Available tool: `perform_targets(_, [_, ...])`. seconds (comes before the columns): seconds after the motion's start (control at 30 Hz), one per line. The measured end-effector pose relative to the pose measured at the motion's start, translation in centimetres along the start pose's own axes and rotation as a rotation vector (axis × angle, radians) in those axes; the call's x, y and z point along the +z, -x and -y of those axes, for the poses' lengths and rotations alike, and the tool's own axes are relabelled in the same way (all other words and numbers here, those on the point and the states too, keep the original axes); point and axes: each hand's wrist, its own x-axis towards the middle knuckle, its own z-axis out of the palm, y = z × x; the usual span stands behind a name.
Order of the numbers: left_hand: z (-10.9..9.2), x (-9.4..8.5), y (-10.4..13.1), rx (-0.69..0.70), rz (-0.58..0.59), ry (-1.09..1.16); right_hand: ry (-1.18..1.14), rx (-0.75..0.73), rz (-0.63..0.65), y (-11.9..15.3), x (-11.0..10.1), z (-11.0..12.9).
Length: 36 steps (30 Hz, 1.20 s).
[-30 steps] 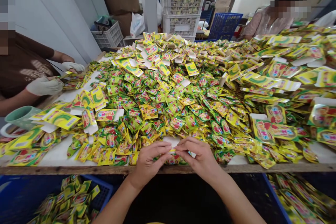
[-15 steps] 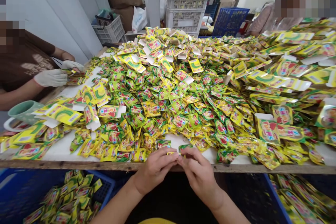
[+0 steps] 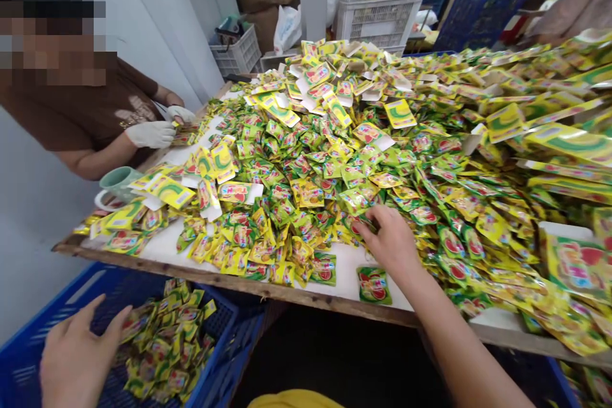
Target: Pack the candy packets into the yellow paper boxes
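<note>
My left hand (image 3: 79,350) hangs over the blue crate (image 3: 90,280) at lower left, its thumb and fingers spread with nothing in them. Several small filled yellow-green boxes (image 3: 167,350) lie in that crate below it. My right hand (image 3: 389,242) reaches to the near edge of the heap of small candy packets (image 3: 306,191), fingertips at the packets and thumb apart from the fingers. I see no packet lifted in it. A single green packet (image 3: 375,285) with a watermelon print lies flat by the table edge, below that hand. Another green packet (image 3: 325,268) lies to its left.
A co-worker's white-gloved hand (image 3: 150,134) works at the table's left end. A pale green mug (image 3: 117,185) stands there. Flat yellow cartons (image 3: 568,146) pile up at right. The wooden table edge (image 3: 239,284) runs before me; stacked white crates (image 3: 382,19) stand behind.
My hands have parted from a small yellow box between their fingertips. The left went down-left over the crate, without the box; the right moved forward to the packets. The view turned left.
</note>
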Motion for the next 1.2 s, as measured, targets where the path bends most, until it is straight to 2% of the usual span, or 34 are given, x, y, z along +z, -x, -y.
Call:
perform_targets(0.03, [-0.3, 0.2, 0.7, -0.020, -0.051, 0.040, -0.071, 0.021, -0.028, 0.4, 0.0, -0.3])
perform_targets(0.1, [-3.5, 1.5, 3.0, 0.049, -0.064, 0.243, -0.229, 0.130, -0.075, 1.0, -0.2, -0.7])
perform_targets(0.13, [-6.1, 2.5, 4.3, 0.182, -0.037, 0.381, -0.324, 0.201, -0.073, 1.4, -0.3, -0.9])
perform_targets(0.2, [-12.0, 4.6, 6.4, 0.645, 0.218, 0.564, -0.546, 0.332, 0.006, 2.1, -0.6, -1.2])
perform_targets(0.23, [-14.9, 5.5, 7.1, 0.892, 0.312, 0.581, -0.657, 0.388, 0.070, 2.4, -0.8, -1.3])
perform_targets(0.27, [-17.5, 6.3, 7.6, 1.073, 0.396, 0.520, -0.757, 0.435, 0.135, 2.9, -1.0, -1.4])
perform_targets(0.33, [-21.4, 7.4, 7.8, 1.243, 0.406, 0.379, -0.892, 0.503, 0.219, 3.8, -1.6, -1.5])
perform_targets(0.4, [-23.6, 7.9, 7.5, 1.263, 0.388, 0.303, -0.953, 0.545, 0.231, 4.7, -2.3, -1.7])
perform_targets(0.5, [-25.1, 8.0, 7.4, 1.160, 0.468, 0.449, -1.021, 0.576, 0.206, 5.4, -3.3, -1.3])
perform_targets(0.6, [-26.3, 8.0, 8.6, 0.892, 0.651, 0.727, -1.086, 0.555, 0.203, 5.3, -3.9, -0.2])
perform_targets(0.67, [-27.3, 8.2, 9.8, 0.726, 0.822, 0.881, -1.110, 0.506, 0.265, 4.9, -3.9, 0.8])
perform_targets(0.77, [-28.6, 8.8, 11.5, 0.593, 1.038, 1.042, -1.076, 0.421, 0.353, 4.5, -3.2, 1.8])
perform_targets(0.83, [-29.0, 8.9, 12.2, 0.560, 1.070, 1.076, -1.028, 0.404, 0.338, 4.5, -2.4, 1.7])
perform_targets(0.93, [-29.1, 8.6, 12.7, 0.613, 1.033, 1.041, -0.964, 0.408, 0.325, 4.6, -1.6, 0.8])
perform_targets(1.0, [-29.2, 8.2, 12.6, 0.739, 1.042, 1.007, -0.916, 0.356, 0.395, 4.6, -1.6, 0.2])
perform_targets(1.07, [-29.7, 7.7, 12.2, 0.887, 1.071, 0.956, -0.857, 0.272, 0.413, 4.7, -2.0, -0.4])
perform_targets(1.13, [-31.1, 7.3, 11.2, 0.980, 1.084, 0.897, -0.811, 0.218, 0.334, 4.9, -2.4, -1.0])
perform_targets(1.2, [-33.7, 7.1, 9.4, 1.013, 0.993, 0.859, -0.801, 0.214, 0.258, 5.5, -2.6, -1.4])
